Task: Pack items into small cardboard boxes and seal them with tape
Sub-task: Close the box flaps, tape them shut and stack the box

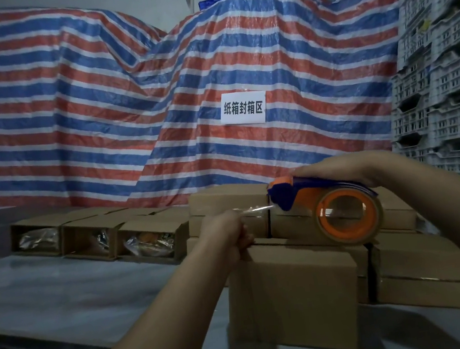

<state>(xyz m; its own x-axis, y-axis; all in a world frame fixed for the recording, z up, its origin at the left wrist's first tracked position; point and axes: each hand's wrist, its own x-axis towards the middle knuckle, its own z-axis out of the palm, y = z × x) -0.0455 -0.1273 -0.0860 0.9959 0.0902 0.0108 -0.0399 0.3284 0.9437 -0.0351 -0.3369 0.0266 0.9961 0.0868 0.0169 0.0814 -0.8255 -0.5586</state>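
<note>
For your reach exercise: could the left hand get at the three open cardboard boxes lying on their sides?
Probably not yet: the left hand pinches the clear tape strip; otherwise the path to the open boxes looks free.

A: Left hand [230, 235]?
B: Sitting near frame centre, forearm running in from 7 o'clock. Fingers curling into a fist, knuckles up, pinching something thin at its 2 o'clock side.

A: Right hand [349, 170]?
B: Sitting at 2 o'clock of the left hand and well apart from it. Palm facing down, fingers wrapping over the top of what it's gripping, fingertips pointing toward 9 o'clock. Forearm coming in from 4 o'clock, wrist bending slightly down.

A: Arms crossing?
B: No. Both bare, both reaching forward and converging slightly. Right hand riding higher than the left.
</note>
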